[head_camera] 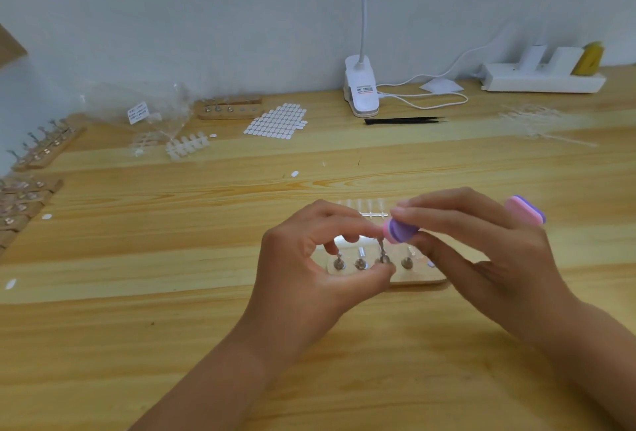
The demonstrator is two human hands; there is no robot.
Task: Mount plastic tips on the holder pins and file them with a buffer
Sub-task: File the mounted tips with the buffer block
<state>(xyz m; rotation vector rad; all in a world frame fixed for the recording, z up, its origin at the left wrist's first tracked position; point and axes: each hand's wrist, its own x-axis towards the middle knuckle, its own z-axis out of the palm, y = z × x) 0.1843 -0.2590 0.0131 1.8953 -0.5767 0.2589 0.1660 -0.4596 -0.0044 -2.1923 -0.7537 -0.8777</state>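
Observation:
A small wooden holder with several metal pins lies on the table in front of me. My left hand pinches one of the middle pins between thumb and forefinger, its tip hidden by my fingers. My right hand grips a pink and purple buffer, whose near end lies against the top of that pin; its far end sticks out past my knuckles. A clear strip of plastic tips lies just behind the holder.
More wooden pin holders stand at the back and along the left edge. A sheet of white adhesive tabs, black tweezers, a clip lamp, a power strip, and plastic bags lie farther back.

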